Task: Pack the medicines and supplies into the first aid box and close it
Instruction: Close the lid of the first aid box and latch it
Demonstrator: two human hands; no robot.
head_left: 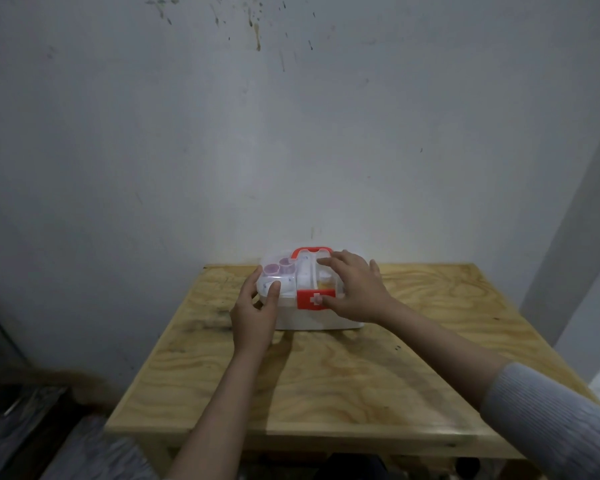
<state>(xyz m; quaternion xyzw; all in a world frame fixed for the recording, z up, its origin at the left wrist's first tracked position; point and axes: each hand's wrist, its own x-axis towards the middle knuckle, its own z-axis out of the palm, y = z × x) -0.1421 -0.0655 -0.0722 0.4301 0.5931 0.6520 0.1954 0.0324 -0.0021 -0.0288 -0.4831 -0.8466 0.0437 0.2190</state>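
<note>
Supplies sit inside the first aid box [309, 296]; left hand [257, 315] and right hand [355, 289] press its lid, latch [315, 299] seemingly unfastened

— What blocked access?
— The first aid box [309, 303] stood at the table's [326, 382] far edge, against the wall [291, 133]; both hands covered its lid.
— Free room?
— Bare tabletop lay open in front and on both sides.

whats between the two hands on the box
In the head view, the first aid box's clear lid with purple-capped bottles beneath and its red latch lie between the left hand and right hand.
</note>
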